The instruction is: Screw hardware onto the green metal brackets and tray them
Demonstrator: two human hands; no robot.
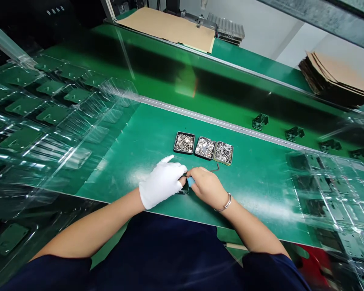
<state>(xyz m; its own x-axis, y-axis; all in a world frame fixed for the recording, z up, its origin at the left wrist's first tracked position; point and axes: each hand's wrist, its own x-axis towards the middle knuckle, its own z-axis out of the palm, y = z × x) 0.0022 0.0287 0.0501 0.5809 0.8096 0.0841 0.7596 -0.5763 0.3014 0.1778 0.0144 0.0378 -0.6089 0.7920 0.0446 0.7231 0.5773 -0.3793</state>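
Observation:
My left hand [164,182], in a white glove with bare fingertips, is closed around a small dark part [184,189], mostly hidden under the fingers. My right hand [208,186] is bare, with a blue wrap on one finger and a bracelet at the wrist. Its thumb and fingers pinch together at the same part; what they hold is too small to make out. Just beyond the hands stand three small square trays of tiny metal pieces: a left tray [174,146], a middle tray [196,152] and a right tray [224,163].
A thin bent rod [215,168] lies beside my right hand. Clear plastic trays [51,113] are stacked at left, more clear trays [330,182] at right. Beyond a metal rail [200,116], several dark parts [260,121] sit on a green belt. Cardboard sheets [342,76] are piled behind.

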